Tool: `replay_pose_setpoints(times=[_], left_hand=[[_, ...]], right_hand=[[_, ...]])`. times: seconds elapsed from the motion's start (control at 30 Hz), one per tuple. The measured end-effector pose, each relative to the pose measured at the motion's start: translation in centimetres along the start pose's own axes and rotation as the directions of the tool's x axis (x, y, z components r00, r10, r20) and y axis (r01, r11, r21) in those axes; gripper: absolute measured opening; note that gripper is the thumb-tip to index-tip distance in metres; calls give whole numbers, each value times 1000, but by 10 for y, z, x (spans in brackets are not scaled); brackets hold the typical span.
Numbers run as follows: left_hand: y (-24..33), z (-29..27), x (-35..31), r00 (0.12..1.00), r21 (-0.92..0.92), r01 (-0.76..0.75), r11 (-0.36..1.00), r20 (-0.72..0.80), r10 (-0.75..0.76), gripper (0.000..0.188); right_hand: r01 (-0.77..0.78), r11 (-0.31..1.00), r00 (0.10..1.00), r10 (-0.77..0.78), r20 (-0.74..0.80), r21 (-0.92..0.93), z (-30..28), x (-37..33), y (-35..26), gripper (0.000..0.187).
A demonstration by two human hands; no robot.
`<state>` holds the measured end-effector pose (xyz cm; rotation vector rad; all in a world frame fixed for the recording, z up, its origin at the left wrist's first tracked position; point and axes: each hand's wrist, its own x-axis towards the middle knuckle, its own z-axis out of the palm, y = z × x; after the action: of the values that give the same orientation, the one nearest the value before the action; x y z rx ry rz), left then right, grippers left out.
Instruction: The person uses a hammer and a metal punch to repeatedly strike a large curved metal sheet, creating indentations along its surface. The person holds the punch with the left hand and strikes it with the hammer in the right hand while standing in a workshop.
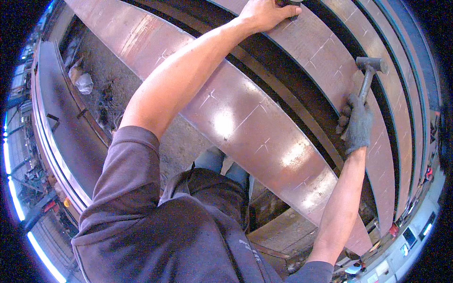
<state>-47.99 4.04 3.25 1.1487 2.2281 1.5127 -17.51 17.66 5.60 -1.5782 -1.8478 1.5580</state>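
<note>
My right hand (357, 123), in a dark grey knit glove, is wrapped around the handle of a hammer (373, 64). The hammer's blunt cylindrical head is raised, in front of the long steel strips on the right. Bare, my left hand (268, 15) reaches to the top edge of the view over the second steel strip (314, 52). Its fingers close on a small dark object (291, 4), mostly cut off by the frame, so its kind is unclear. Beneath my left forearm runs the nearest steel strip (250, 125), brownish with light cross-shaped marks and lines.
More marked strips lie side by side on the right, with dark gaps between them. At left, a stack of long steel plates (71, 118) stands beyond a dirt floor (111, 66) with a crumpled white plastic bag (84, 83). My feet are beside the nearest strip.
</note>
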Motion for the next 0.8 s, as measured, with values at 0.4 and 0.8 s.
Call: replay_pose_setpoints(times=[0.4, 0.8], left_hand=[[0, 2, -3, 1000, 103, 1, 995, 23, -3, 45], [-10, 6, -3, 1000, -81, -17, 997, 18, 19, 42]], right_hand=[[160, 985, 983, -166, -78, -71, 3, -3, 13, 27], [135, 990, 990, -136, -48, -30, 4, -7, 6, 27]])
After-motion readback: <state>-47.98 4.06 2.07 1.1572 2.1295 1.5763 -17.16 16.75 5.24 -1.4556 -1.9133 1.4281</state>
